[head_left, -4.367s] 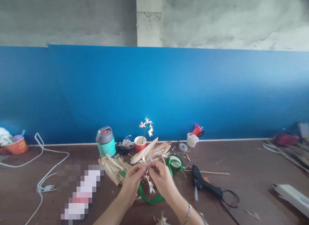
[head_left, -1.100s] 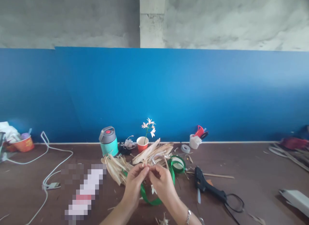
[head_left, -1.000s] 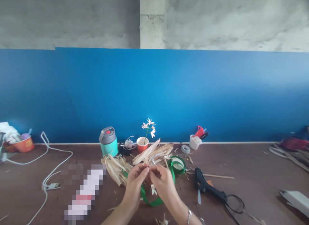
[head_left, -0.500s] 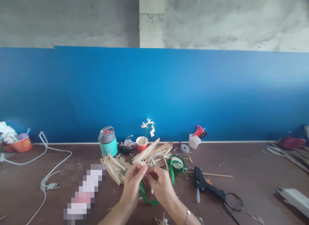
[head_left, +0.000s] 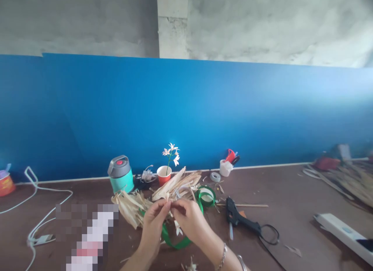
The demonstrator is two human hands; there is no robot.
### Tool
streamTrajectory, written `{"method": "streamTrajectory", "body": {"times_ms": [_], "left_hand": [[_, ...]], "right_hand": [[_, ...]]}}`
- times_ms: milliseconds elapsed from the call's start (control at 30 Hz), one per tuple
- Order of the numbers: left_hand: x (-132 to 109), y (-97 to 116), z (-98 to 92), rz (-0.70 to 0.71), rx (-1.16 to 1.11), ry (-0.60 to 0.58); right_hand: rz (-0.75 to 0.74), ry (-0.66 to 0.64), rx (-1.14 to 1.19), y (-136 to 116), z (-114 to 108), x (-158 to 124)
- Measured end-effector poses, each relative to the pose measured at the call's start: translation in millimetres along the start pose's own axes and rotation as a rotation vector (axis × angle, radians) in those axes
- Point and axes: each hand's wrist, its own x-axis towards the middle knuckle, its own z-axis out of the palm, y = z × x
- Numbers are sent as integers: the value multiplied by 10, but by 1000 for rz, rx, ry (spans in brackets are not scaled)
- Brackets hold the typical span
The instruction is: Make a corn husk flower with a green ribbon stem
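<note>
My left hand (head_left: 154,221) is closed in a pinch on a small pale husk piece (head_left: 167,197), which shows just above the fingertips. My right hand (head_left: 189,219) meets it there, thumb and fingers pressed together; the fingers mostly hide what they grip. Behind both hands lies a pile of dried corn husks (head_left: 171,187), with another bunch of husks (head_left: 131,209) to the left. A loop of green ribbon (head_left: 174,244) hangs or lies below the hands, and its roll (head_left: 206,196) stands to the right. A white husk flower (head_left: 178,228) shows beneath my right hand.
A black glue gun (head_left: 243,220) with its cord lies to the right, by a thin stick (head_left: 252,205). Behind stand a paper cup (head_left: 164,177) holding a flower stem, a teal flask (head_left: 121,178), a tape roll (head_left: 215,176) and a white cup (head_left: 225,168). White cables (head_left: 43,216) trail at left.
The view has turned slightly right, so things on the table appear further left. Both hands stay together in their pinch, and more of the white flower shows under my right hand.
</note>
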Motion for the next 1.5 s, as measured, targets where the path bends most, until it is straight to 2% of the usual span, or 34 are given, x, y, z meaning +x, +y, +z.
{"method": "streamTrajectory", "body": {"times_ms": [100, 167, 200, 300, 400, 533, 667, 767, 833, 900, 1000, 1067, 1133, 1200, 1333, 1500], "left_hand": [[31, -57, -18, -36, 52, 27], [46, -91, -10, -86, 33, 13], [50, -101, -2, -112, 13, 5], [47, -96, 31, -177, -38, -20], [40, -76, 52, -227, -59, -45], [48, -93, 63, -217, -85, -35], [49, -116, 69, -218, -91, -42], [39, -112, 78, -221, -90, -52], [32, -106, 88, -222, -90, -61], [27, -104, 95, -224, -94, -60], [22, -115, 96, -226, -104, -73], [24, -138, 90, -219, -101, -86], [31, -174, 83, -213, -84, -98], [40, -214, 78, -212, -64, -106], [48, -267, 83, -223, -33, -120], [36, -268, 95, -205, -8, -127]], "right_hand": [[3, -13, -298, -28, -360, 45], [151, -19, -647, 19, -673, 64], [218, -18, -729, 68, -829, 59], [402, -32, -878, 291, -1203, -44], [551, -58, -972, 549, -1333, -239], [588, -49, -1049, 788, -1252, -442], [559, -54, -1049, 876, -1252, -482], [552, 47, -991, 866, -1351, -445], [469, 191, -874, 833, -1377, -393], [297, 327, -656, 796, -1302, -322], [61, 414, -174, 767, -980, -218], [8, 380, 8, 765, -702, -189], [-161, 346, -29, 764, -467, -206], [-271, 268, -117, 755, -322, -255], [-316, 159, -140, 733, -255, -345], [-268, 153, -154, 769, -239, -346]]}}
